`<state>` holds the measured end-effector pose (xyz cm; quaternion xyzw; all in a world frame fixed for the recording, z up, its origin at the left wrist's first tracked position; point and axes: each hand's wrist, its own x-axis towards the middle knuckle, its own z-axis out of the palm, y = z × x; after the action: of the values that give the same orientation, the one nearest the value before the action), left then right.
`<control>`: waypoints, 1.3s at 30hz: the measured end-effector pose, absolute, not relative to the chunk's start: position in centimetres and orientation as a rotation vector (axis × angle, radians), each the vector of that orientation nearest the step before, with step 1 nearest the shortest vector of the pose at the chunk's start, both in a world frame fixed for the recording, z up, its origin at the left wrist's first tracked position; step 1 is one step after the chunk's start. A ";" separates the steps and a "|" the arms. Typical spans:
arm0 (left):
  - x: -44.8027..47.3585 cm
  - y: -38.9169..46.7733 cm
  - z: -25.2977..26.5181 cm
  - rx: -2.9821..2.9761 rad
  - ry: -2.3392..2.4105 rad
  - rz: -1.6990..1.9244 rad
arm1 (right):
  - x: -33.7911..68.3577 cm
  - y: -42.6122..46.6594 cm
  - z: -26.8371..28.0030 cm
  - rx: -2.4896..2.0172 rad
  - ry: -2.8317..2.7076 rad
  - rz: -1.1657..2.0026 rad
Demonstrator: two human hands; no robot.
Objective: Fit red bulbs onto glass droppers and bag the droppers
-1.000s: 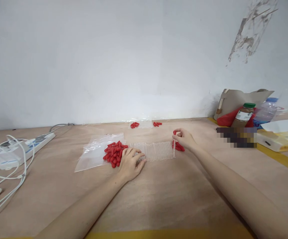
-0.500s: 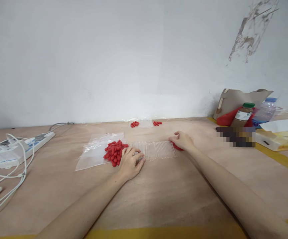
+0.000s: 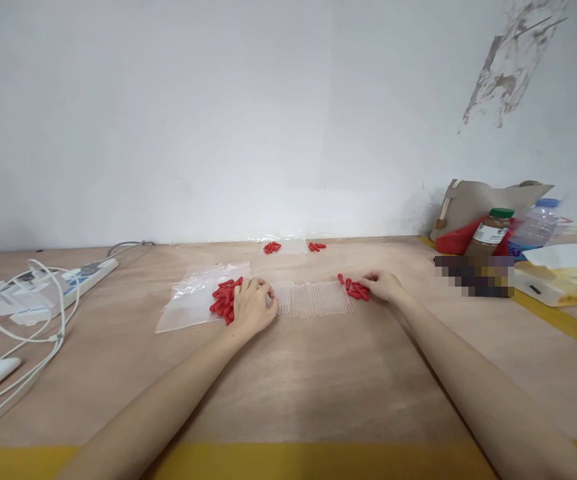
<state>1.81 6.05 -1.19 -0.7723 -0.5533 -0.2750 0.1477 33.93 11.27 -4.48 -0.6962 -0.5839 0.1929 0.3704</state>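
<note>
My left hand (image 3: 254, 305) rests at the right side of a pile of red rubber dropper bulbs (image 3: 222, 303), beside the left end of a row of thin clear tubes (image 3: 316, 300). Its fingers bend downward, thumb apart, and the fingertips are partly hidden. The pile lies on a clear plastic bag (image 3: 183, 310). At the row's right end, my right hand (image 3: 386, 287) has its fingertips drawn together on a red bulb (image 3: 365, 282) in a small group of bulbs. The tubes lie side by side, flat on the table.
Two little heaps of red bulbs (image 3: 272, 247) (image 3: 317, 247) lie by the wall with clear plastic. A power strip (image 3: 86, 283) with white cables is on the left. A green-capped jar (image 3: 491, 233), a bottle (image 3: 538, 223) and a yellow pack (image 3: 558, 283) stand right.
My left hand has shifted left, off the tubes and towards the bulb pile, its fingers less spread. My right hand has moved right, uncovering several red bulbs. The view has shifted slightly.
</note>
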 end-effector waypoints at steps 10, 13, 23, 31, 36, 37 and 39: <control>6.3 8.8 -1.5 -2.137 -1.751 -0.691 | 33.7 11.3 -4.7 -1.752 -1.412 0.552; 6.8 9.0 -1.5 -2.107 -1.781 -0.656 | 33.9 11.7 -5.0 -1.748 -1.394 0.549; 7.5 9.1 -1.5 -2.072 -1.844 -0.600 | 34.3 12.3 -5.5 -1.710 -1.328 0.510; 6.3 7.8 -0.3 -2.173 -1.682 -0.746 | 31.5 11.2 -2.9 -1.471 -1.211 0.460; 2.6 5.5 -0.3 -2.412 -1.301 -0.786 | 25.9 8.2 -0.9 -1.115 -1.378 0.710; 1.8 5.1 -0.6 -2.461 -1.237 -0.773 | 24.9 7.5 -0.9 -1.050 -1.451 0.726; 0.6 4.4 -1.3 -2.518 -1.149 -0.759 | 23.2 6.0 -1.4 -0.981 -1.616 0.711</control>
<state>0.63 4.38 -1.27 -0.8693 -0.3966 -0.2620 0.1357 23.24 6.02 -1.36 -0.4114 -0.6775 0.2980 0.5319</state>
